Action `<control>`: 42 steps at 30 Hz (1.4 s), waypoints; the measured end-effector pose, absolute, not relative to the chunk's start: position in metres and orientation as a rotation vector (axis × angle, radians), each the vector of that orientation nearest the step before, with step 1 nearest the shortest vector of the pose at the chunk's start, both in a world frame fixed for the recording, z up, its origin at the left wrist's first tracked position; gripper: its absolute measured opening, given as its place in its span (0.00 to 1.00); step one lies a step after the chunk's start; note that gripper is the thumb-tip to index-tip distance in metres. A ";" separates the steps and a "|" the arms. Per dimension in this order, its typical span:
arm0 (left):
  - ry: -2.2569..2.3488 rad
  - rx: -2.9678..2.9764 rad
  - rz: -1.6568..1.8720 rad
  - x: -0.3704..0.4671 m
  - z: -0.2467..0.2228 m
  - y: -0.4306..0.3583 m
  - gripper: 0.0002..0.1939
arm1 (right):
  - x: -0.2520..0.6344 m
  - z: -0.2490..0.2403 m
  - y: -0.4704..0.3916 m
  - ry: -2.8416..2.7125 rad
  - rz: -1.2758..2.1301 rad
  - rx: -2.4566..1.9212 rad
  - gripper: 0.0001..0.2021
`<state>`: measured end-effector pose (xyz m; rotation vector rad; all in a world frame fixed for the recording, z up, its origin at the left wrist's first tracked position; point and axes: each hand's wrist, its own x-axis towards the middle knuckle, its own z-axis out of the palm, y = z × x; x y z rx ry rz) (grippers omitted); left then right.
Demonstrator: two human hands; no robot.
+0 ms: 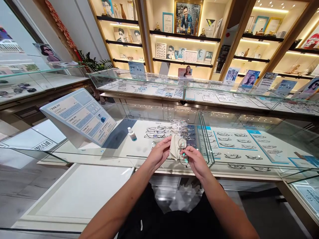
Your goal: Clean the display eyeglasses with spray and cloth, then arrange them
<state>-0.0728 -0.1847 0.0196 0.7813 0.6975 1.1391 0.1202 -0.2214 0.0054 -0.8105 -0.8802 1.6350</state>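
Note:
Over the front of the glass display case, my left hand (159, 153) is closed on a beige cloth (174, 147), whose loose end hangs down. My right hand (196, 161) pinches a pair of eyeglasses (184, 160) with thin dark round rims, near the middle of the frame. The glasses are turned so that one lens sits above the other, and the upper lens is right beside the cloth; whether they touch I cannot tell. Greenish reflections show on the lenses. A small white spray bottle (132, 134) stands upright on the case, left of my hands.
A large tilted sign board (79, 116) stands on the glass at the left. Rows of eyeglasses (155, 132) lie inside the case beyond my hands, with more frames (233, 156) to the right. An open white drawer (82, 191) juts out at lower left. Lit shelves line the back wall.

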 end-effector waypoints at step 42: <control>0.716 1.102 1.027 -0.057 0.022 -0.188 0.22 | 0.109 0.006 -0.219 -0.964 1.765 -0.784 0.17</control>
